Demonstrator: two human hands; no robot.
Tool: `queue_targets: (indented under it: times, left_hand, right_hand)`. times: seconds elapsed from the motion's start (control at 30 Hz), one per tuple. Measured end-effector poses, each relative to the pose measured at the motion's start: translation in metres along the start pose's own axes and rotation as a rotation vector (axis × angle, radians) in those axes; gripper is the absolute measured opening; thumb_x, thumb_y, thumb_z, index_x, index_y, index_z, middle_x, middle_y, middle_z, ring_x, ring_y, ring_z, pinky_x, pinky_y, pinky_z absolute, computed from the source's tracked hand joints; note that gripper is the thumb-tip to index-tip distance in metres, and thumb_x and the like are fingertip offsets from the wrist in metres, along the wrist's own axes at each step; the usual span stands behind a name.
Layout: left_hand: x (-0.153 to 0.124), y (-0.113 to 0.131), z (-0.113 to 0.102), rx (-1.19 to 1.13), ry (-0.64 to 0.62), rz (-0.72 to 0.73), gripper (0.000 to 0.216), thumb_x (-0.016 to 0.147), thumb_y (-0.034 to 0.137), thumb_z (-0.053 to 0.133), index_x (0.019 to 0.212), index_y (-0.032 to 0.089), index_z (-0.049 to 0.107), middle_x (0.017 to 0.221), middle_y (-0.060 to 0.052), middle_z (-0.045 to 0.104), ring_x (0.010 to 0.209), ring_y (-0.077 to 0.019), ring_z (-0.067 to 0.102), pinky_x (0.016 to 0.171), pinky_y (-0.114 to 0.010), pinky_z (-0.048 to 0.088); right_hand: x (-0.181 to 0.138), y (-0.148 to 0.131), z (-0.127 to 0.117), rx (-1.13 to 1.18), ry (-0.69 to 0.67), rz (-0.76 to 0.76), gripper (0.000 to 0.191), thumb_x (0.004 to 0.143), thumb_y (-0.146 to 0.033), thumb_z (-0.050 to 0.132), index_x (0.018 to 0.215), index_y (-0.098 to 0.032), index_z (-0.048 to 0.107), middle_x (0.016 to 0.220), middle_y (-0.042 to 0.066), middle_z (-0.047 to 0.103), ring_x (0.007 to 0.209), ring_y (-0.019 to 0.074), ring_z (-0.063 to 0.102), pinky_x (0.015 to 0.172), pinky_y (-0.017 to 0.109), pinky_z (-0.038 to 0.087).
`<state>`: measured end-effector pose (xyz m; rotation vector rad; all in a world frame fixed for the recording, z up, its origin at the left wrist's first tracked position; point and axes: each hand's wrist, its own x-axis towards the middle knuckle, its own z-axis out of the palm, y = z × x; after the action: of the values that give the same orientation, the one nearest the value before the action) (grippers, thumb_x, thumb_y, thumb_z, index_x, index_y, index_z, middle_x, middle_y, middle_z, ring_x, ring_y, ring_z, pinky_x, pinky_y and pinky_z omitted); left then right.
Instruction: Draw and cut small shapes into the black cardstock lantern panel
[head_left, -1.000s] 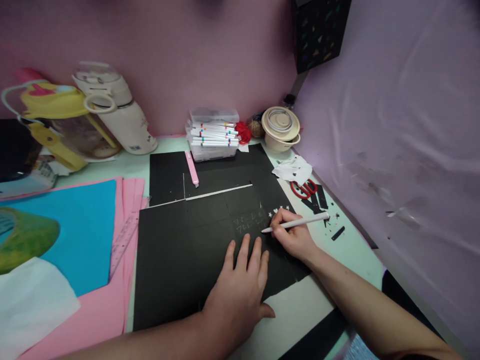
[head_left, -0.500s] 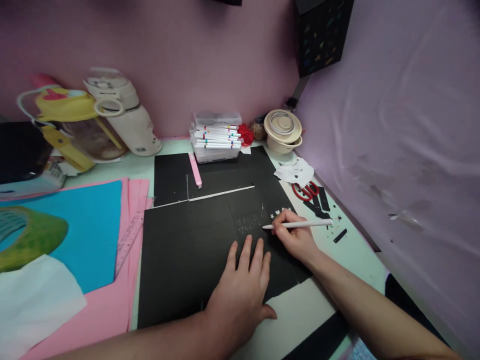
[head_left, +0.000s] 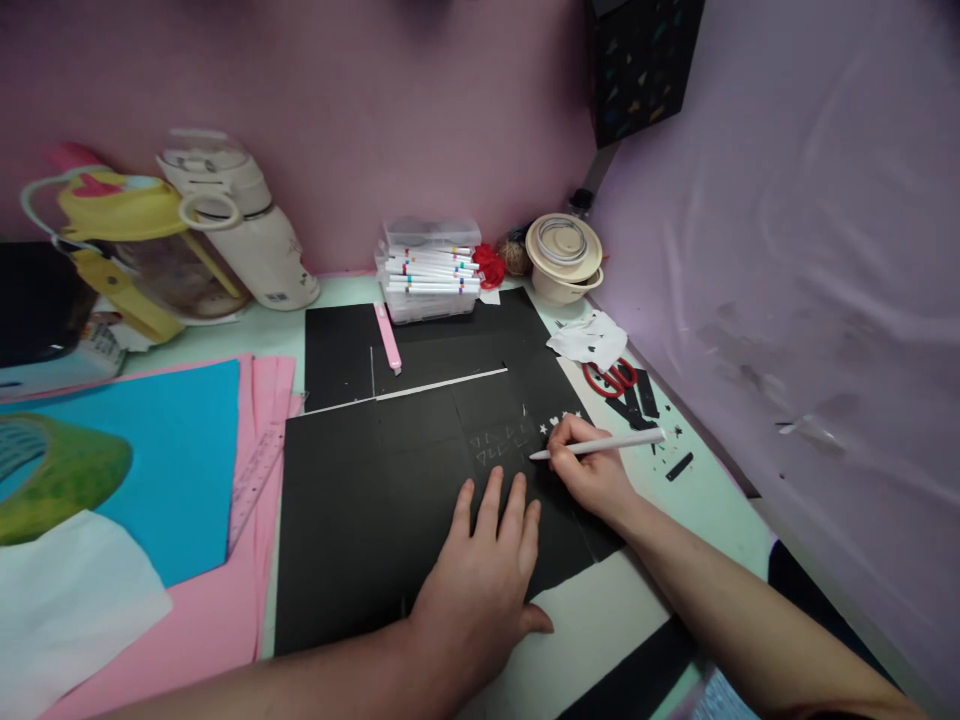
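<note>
My right hand grips a white pen, its tip at the surface of the black paper. Faint light marks run across the paper just left of the tip. Flat on the same sheet lies my left hand, fingers spread, below those marks. Small white star and heart shapes sit above my right hand, which partly covers that area. Towards the back of the black paper rests a pink utility knife.
Red-handled scissors, black scraps and crumpled white paper are at right. A box of white markers and cream bowls line the back. Left are bottles, blue paper, green tape and a ruler.
The pen tip has shifted slightly right, my right hand with it. My left hand stays in place on the paper. The view has tilted a little.
</note>
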<state>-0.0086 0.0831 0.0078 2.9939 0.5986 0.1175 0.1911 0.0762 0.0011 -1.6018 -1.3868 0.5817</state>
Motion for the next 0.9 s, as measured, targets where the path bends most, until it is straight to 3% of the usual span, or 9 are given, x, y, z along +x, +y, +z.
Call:
queue_targets:
  times: [0.47,0.9]
  left_hand:
    - [-0.0006,0.0004,-0.0031,-0.015,-0.041,0.0,0.092,0.074,0.074,0.059,0.139,0.01,0.05,0.148,-0.021,0.039,0.138,-0.0424,0.035,0.106,-0.06,0.038]
    - [-0.0007,0.0004,-0.0026,0.009,-0.034,0.0,0.092,0.073,0.076,0.057,0.139,0.011,0.051,0.148,-0.02,0.039,0.137,-0.042,0.036,0.106,-0.06,0.039]
  right_hand:
    - [-0.0024,0.0053,-0.001,0.084,0.026,0.006,0.02,0.08,-0.014,0.053,0.063,-0.022,0.046,0.06,-0.003,0.051,0.056,0.0129,0.047,0.055,0.027,0.037]
    - [-0.0028,-0.0011,-0.0012,0.046,-0.051,0.003,0.018,0.079,-0.017,0.054,0.063,-0.022,0.049,0.059,-0.002,0.054,0.053,0.0129,0.048,0.052,0.027,0.038]
